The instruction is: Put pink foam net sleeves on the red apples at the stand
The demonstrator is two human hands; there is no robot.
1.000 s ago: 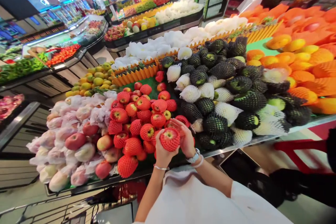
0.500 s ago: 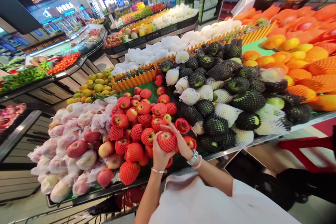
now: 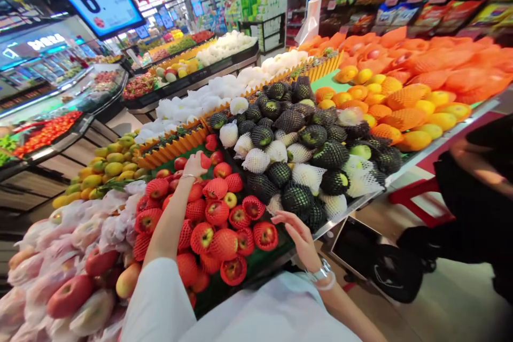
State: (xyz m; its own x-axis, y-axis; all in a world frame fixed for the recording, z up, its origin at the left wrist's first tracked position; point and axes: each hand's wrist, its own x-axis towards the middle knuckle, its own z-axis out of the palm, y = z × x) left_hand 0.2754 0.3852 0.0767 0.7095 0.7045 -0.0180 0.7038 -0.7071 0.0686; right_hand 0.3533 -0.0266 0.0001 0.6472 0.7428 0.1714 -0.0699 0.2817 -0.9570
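My left hand (image 3: 195, 165) is stretched to the far end of a heap of red apples (image 3: 217, 212), most of them in red foam nets. Its fingers are closed round a red-netted apple (image 3: 205, 162), which shows at their right side. My right hand (image 3: 298, 236) hangs over the near right edge of the heap with its fingers apart and nothing in them. Closest to it lies a netted apple (image 3: 265, 235). A silver watch (image 3: 321, 270) sits on the right wrist.
Fruits in black and white nets (image 3: 298, 197) lie to the right, with oranges (image 3: 404, 112) beyond. Wrapped fruit (image 3: 76, 235) and loose larger apples fill the left. Yellow-green mangoes (image 3: 114, 164) and an orange divider (image 3: 174, 144) stand behind. A person in black (image 3: 473, 197) is at the right.
My left hand has moved away from the right, forward to the far end of the heap with the apple. My right hand has let go and drawn back to the right. The view has shifted.
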